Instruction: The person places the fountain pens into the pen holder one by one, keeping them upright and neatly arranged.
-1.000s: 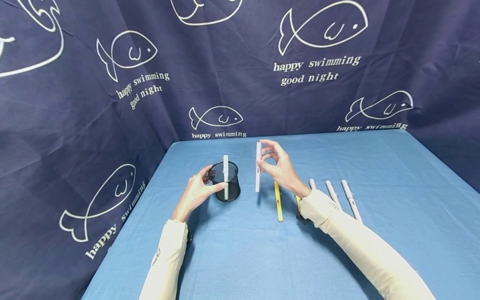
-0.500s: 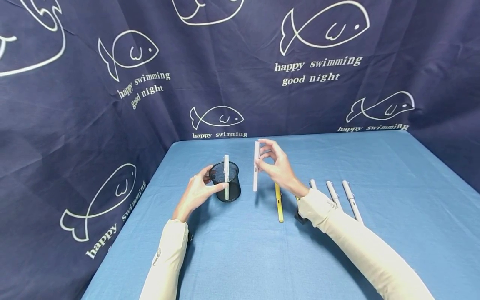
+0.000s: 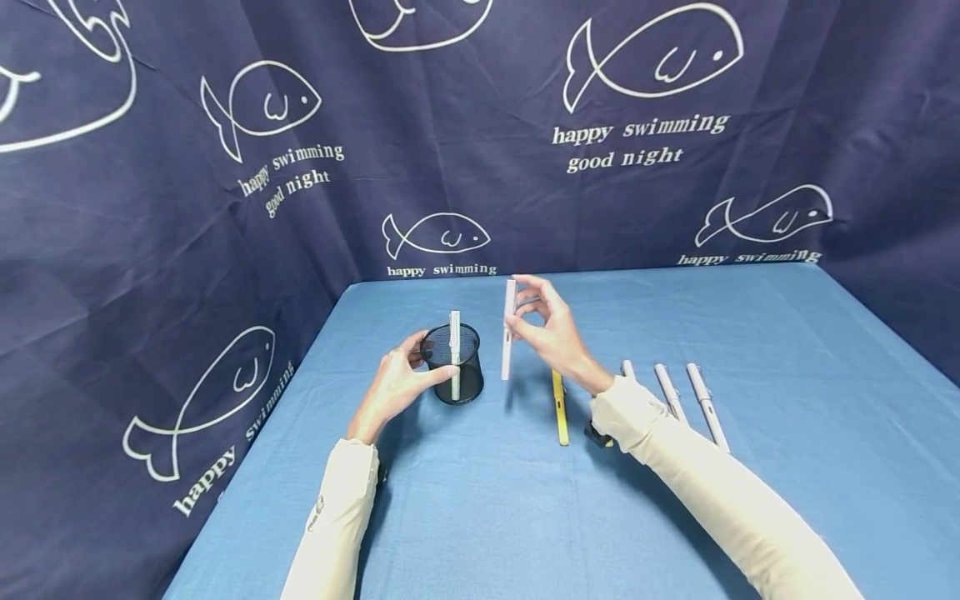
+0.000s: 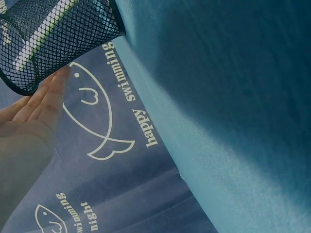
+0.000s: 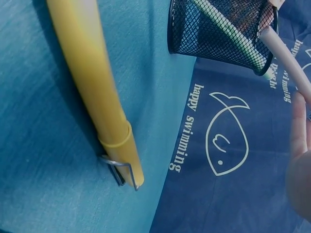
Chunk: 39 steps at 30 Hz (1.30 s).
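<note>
In the frame's middle, the right hand (image 3: 551, 329) pinches the pink pen (image 3: 506, 352) near the cup (image 3: 471, 382) the left hand (image 3: 400, 381) holds, and the pink pen could bump the cup and drop if too low.

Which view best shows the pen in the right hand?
The head view: both ends of the pen show as the right hand holds it nearly upright. The right wrist view catches only part, running out of frame; the left wrist view, none.
</note>
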Motion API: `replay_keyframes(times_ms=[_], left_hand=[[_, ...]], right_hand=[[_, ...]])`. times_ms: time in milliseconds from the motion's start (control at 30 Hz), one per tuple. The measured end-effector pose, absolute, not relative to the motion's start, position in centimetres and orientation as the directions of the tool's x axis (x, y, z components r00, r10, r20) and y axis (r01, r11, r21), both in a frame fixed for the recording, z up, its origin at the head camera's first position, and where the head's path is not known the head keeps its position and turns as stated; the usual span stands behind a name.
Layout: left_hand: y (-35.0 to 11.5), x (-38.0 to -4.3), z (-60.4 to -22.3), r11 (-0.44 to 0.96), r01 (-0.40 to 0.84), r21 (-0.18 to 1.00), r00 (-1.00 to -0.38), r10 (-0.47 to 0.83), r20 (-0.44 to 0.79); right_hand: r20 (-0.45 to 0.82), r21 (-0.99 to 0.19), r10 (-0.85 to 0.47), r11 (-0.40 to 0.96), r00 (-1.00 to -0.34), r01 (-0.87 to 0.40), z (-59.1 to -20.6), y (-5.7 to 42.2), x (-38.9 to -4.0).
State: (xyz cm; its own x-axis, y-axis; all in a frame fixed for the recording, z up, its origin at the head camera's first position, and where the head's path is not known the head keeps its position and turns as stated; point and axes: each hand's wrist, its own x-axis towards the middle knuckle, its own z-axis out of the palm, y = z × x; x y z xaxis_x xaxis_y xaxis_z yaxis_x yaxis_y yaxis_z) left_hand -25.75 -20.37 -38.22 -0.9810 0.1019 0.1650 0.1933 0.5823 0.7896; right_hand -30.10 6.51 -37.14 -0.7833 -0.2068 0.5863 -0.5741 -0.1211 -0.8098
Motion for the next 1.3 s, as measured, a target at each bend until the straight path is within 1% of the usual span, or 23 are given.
replay_keyframes(times_ms=[233,767,1300], left_hand=[[-20.3,-25.7,-38.1,0.592,0.189,0.784,-0.982,0.104,0.158],[-20.4,-25.8,-38.2,0.594,0.195,0.780,-0.981,0.102,0.167],[-20.4,-25.8,-38.2,0.579,0.195,0.791,-0.981,0.105,0.165]], right_hand=[[0.586,-0.810,-0.189,-0.134,-0.788,-0.571,-37.1,6.1,-30.1],[0.614,-0.788,-0.160,-0.187,-0.773,-0.586,-37.0,5.2,-30.6],[0.622,-0.782,-0.150,-0.168,-0.768,-0.601,-36.4,4.5,-30.8]])
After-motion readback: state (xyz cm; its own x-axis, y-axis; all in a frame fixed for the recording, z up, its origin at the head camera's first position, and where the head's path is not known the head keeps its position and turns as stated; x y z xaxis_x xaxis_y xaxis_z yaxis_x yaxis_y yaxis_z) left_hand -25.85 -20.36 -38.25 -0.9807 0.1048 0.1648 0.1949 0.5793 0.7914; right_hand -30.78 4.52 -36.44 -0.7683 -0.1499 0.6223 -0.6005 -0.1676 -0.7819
